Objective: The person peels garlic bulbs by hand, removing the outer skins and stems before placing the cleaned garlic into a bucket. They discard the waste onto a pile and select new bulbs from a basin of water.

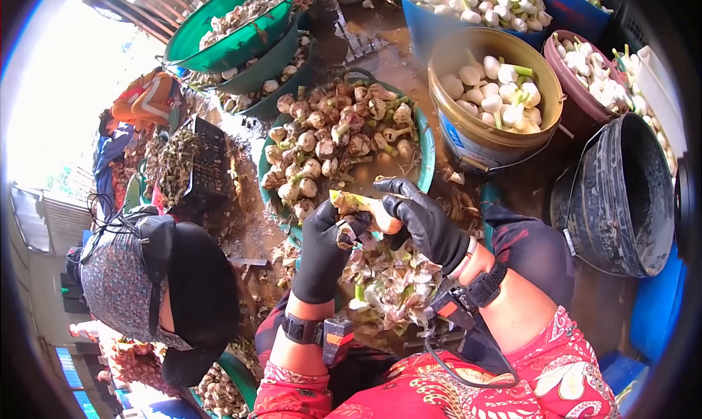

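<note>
Both my hands wear black gloves and meet around one garlic bulb [382, 218] with a short yellow-green stem. My left hand [322, 252] is closed at the stem end, where dark, loose skin hangs by its fingers. My right hand [430, 225] wraps the rounded end from the other side. Below them lies a heap of pale, torn garlic skins [395, 280]. Just beyond my hands, a green basin [426, 145] holds many dirty, unpeeled garlic bulbs [329, 134] and some brownish water.
A gold bucket [457, 137] of cleaned bulbs stands at the right, near a black bucket [610, 199], a maroon bucket [574, 108] and a blue tub [424, 35]. Stacked green basins [256, 39] rise at the back left. A person in a patterned head covering [121, 273] sits close on the left.
</note>
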{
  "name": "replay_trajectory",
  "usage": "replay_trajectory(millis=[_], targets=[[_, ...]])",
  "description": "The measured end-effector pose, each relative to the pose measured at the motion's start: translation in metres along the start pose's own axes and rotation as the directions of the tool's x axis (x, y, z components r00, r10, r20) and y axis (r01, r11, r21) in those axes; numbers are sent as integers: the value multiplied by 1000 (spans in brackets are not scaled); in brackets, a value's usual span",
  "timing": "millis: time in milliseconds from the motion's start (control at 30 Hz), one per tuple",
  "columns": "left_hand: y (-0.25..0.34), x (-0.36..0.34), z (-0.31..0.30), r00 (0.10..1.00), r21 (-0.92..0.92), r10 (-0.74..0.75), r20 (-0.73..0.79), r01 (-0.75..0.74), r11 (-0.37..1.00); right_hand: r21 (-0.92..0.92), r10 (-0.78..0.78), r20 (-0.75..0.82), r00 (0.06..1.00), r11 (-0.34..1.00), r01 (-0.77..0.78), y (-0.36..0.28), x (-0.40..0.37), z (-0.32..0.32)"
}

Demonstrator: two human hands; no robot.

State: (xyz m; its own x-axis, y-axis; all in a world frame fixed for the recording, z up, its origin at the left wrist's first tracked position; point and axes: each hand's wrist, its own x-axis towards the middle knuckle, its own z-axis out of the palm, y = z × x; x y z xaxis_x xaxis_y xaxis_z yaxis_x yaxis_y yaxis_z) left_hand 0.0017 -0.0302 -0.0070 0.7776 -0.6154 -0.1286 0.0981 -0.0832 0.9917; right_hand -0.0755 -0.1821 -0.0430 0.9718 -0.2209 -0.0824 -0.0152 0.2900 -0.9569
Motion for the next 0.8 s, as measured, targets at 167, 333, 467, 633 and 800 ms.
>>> replay_trajectory(millis=[167, 333, 467, 633, 800], targets=[[-12, 3, -7, 997, 192, 83, 5, -82, 978, 489, 300, 354, 886, 748, -449, -7, -3, -4], [9, 1, 1, 891, 475, 393, 226, -453, 755, 269, 446, 572, 689, 691, -671, -24, -18, 6], [-4, -4, -8, 973, 75, 181, 143, -193, 978, 505, 354, 556, 752, 575, -644, -12, -13, -2], [-21, -4, -33, 991, 70, -134, 27, 132, 989, 597, 251, 456, 854, 626, -503, -13, -6, -12], [17, -10, 0, 997, -236, -49, 64, 62, 970, 465, 181, 295, 938, 831, -306, -1, -2, -11]])
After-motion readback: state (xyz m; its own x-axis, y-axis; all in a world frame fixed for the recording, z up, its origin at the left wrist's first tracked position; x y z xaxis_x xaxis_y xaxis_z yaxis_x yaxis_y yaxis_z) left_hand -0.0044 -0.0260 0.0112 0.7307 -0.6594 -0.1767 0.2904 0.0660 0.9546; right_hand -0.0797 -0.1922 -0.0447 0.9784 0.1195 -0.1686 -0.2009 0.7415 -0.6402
